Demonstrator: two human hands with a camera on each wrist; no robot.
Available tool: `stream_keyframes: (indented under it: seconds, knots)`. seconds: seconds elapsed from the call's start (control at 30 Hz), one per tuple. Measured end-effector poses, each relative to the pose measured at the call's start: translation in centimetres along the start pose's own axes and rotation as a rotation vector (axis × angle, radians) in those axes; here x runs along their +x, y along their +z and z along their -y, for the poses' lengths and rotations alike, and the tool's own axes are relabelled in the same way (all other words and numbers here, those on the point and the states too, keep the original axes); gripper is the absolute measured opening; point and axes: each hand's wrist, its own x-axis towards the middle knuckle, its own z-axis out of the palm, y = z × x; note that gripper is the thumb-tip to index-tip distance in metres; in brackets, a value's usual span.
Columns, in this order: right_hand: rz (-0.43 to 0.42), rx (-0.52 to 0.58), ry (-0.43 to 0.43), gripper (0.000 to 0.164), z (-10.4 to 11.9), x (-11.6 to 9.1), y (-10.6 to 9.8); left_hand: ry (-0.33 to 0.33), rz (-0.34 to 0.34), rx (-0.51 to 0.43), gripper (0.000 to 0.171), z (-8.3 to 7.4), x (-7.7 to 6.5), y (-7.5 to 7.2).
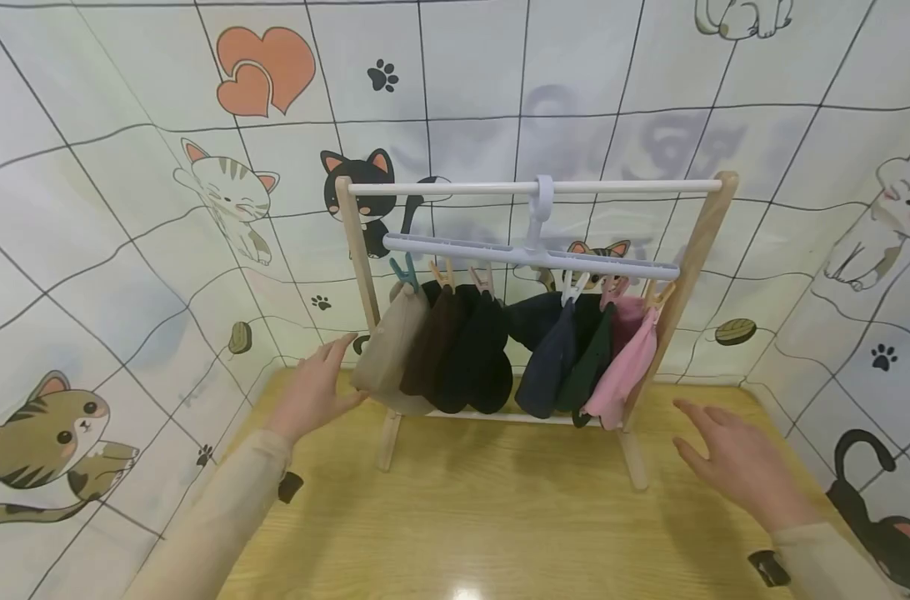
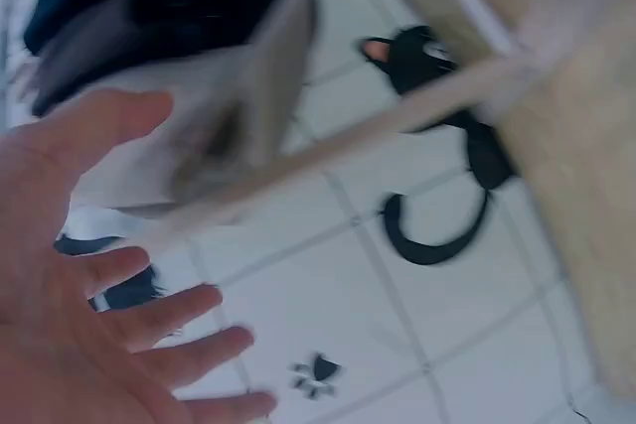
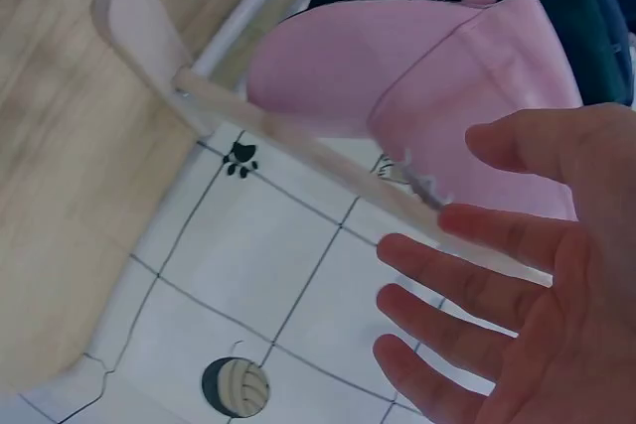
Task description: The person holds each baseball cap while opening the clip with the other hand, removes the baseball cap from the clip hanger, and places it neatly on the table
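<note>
Several baseball caps hang in a row from coloured clothespins on a pale lilac hanger bar (image 1: 462,249). At the left end is a beige cap (image 1: 390,354), beside a brown cap (image 1: 428,346) and a black cap (image 1: 473,354). A navy cap (image 1: 547,362), a dark green cap (image 1: 590,367) and a pink cap (image 1: 626,362) hang on the right. My left hand (image 1: 316,390) is spread beside the beige cap, thumb tip right at its edge. My right hand (image 1: 740,457) is held in the air to the right of the pink cap, fingers spread, holding nothing.
The hanger hooks over the white top rod (image 1: 440,188) of a wooden rack (image 1: 698,242), which stands on a wood-grain table (image 1: 455,517). Its feet point forward. A white cloth wall (image 1: 470,75) with cartoon cats encloses the back and both sides.
</note>
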Motion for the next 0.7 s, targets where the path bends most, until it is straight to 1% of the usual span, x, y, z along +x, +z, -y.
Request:
stream_keyframes:
  seconds: [0.13, 0.27, 0.33, 0.43, 0.53, 0.6, 0.7]
  knots:
    - [-0.003, 0.020, -0.004, 0.042, 1.6, 0.2, -0.8, 0.008, 0.061, -0.147, 0.084, -1.3, 1.7, -1.0]
    - [-0.011, 0.027, -0.039, 0.037, 3.1, 0.9, -1.3, -0.004, 0.085, -0.254, 0.075, -2.6, 3.7, -1.4]
    - [-0.011, 0.038, -0.059, 0.035, 3.9, 1.5, -1.6, -0.013, 0.072, -0.272, 0.067, -3.2, 4.6, -1.5]
    - [-0.017, 0.066, -0.103, 0.027, 5.2, 2.6, -2.2, -0.032, 0.029, -0.263, 0.059, -4.0, 5.7, -1.6]
    - [-0.033, 0.068, -0.168, 0.022, 6.6, 3.9, -2.8, -0.053, -0.013, -0.259, 0.052, -4.6, 6.8, -1.6]
    - [-0.036, 0.065, -0.210, 0.018, 7.6, 4.8, -3.2, -0.058, -0.021, -0.257, 0.050, -4.8, 7.3, -1.5]
    - [-0.034, 0.071, -0.265, 0.019, 8.8, 5.9, -3.5, -0.050, -0.014, -0.237, 0.048, -5.0, 7.8, -1.2]
